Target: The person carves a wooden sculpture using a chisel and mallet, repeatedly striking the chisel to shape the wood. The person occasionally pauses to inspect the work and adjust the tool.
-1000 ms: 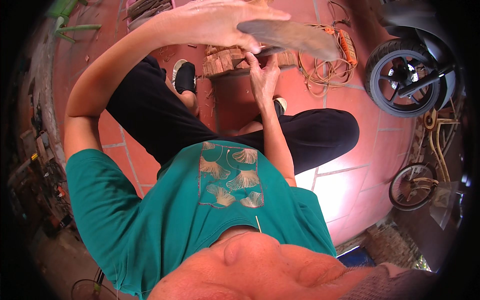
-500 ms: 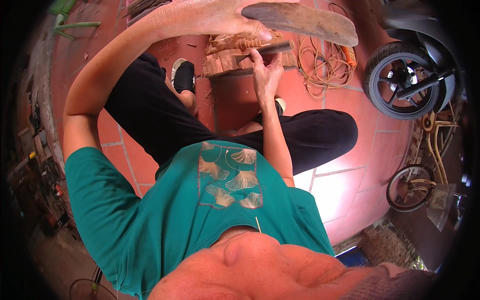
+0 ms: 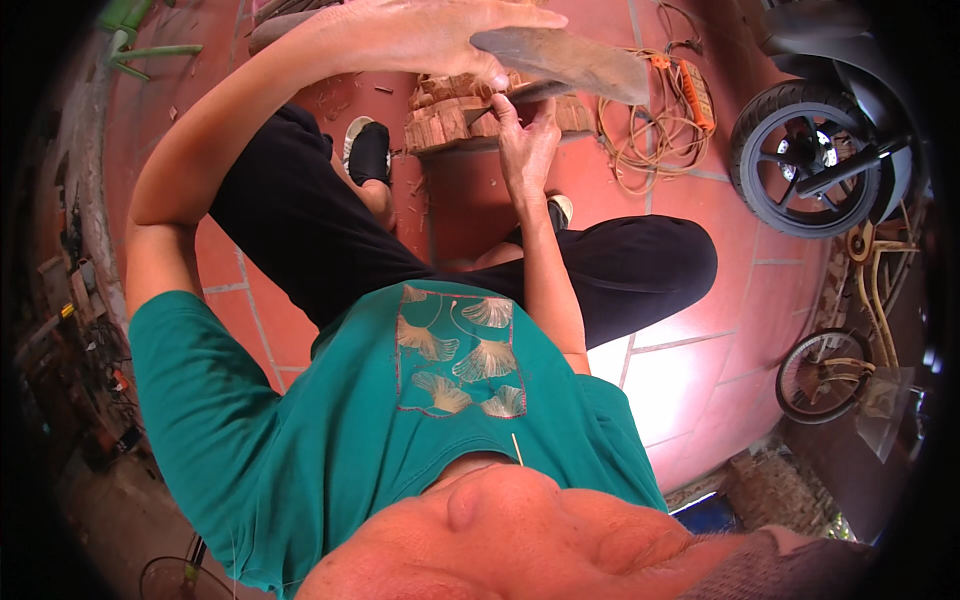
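My left hand [image 3: 450,30] is closed on a flat, worn wooden mallet [image 3: 590,65], its index finger stretched along the top. The mallet's broad end points right and overlaps the butt of a chisel; whether they touch I cannot tell. Thumb and fingers of my right hand [image 3: 530,145] grip this dark, slim chisel [image 3: 530,92]. Its thin blade slants down left to a carved block of reddish wood [image 3: 440,128] with stepped, ridged layers. The block lies on the floor just beyond my feet, partly hidden by the mallet and my hands.
Right of the block, a coiled cord [image 3: 640,150] lies beside an orange power strip [image 3: 697,95]. A motorbike wheel [image 3: 805,160] and a small bicycle wheel [image 3: 824,375] stand at the right. Wood chips dot the red tiles near my shoe [image 3: 368,150]. Green legs [image 3: 150,50] show far left.
The mallet has swung left and slightly down in my left hand, now covering the chisel's butt end. My right hand and the chisel have shifted slightly left.
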Tool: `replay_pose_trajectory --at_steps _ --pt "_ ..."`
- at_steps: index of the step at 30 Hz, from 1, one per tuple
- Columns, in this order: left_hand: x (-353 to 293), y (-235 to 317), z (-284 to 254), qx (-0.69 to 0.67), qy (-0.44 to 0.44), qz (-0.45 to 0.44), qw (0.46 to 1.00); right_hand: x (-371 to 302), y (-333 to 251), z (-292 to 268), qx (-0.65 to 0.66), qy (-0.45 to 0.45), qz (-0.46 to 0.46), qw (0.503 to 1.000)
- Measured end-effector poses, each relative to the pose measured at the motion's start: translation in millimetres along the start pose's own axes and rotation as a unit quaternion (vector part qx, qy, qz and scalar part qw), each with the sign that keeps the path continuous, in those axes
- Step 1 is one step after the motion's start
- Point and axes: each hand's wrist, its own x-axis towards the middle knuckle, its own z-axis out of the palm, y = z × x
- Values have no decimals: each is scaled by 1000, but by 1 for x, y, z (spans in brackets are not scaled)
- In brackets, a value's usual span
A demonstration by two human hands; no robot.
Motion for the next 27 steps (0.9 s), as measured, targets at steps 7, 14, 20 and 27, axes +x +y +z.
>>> replay_pose_trajectory --at_steps 7,14,20,27 --pt "4 -9 10 14 -4 5 1000 2 -8 -2 -27 -13 18 999" --pt "0 -12 4 18 18 32 999 -2 -6 3 -6 -24 26 999" --pt "3 -6 -3 20 -86 -36 995 1 6 1 8 -20 17 1000" --pt "-2 -23 1 40 29 -9 999 5 4 -7 91 -15 49 994"
